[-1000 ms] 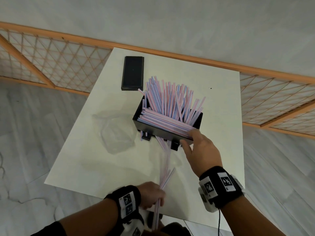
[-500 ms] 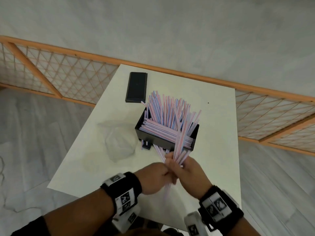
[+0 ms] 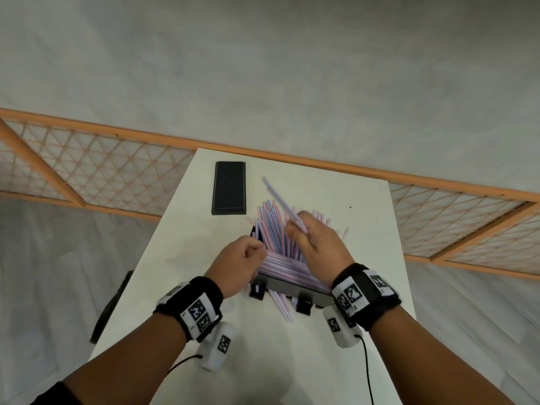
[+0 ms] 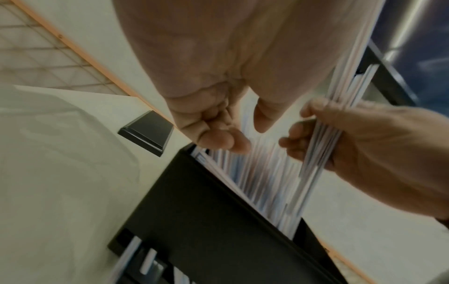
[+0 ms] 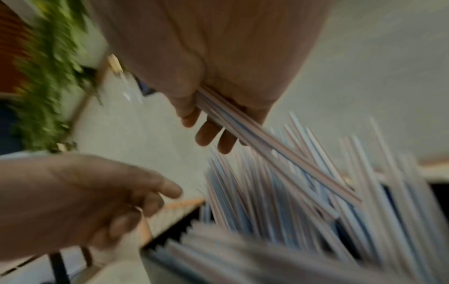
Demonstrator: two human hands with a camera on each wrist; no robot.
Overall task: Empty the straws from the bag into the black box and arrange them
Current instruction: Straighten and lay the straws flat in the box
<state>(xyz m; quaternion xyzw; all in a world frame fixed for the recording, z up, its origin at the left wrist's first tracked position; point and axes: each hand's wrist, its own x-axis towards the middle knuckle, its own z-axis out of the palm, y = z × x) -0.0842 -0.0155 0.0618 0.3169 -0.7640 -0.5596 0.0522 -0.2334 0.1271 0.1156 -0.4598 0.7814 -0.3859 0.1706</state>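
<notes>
Left wrist view, clear bag (image 4: 60,173) beside black box (image 4: 194,221)

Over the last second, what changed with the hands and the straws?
The loose straws passed from the left hand to the right hand, which left the black box rim, took the bundle of straws in front of the box and carried it up over the box. The left hand, now empty and curled, rose beside the box. Unchanged: the box, its straws, those fallen in front, the lid.
</notes>
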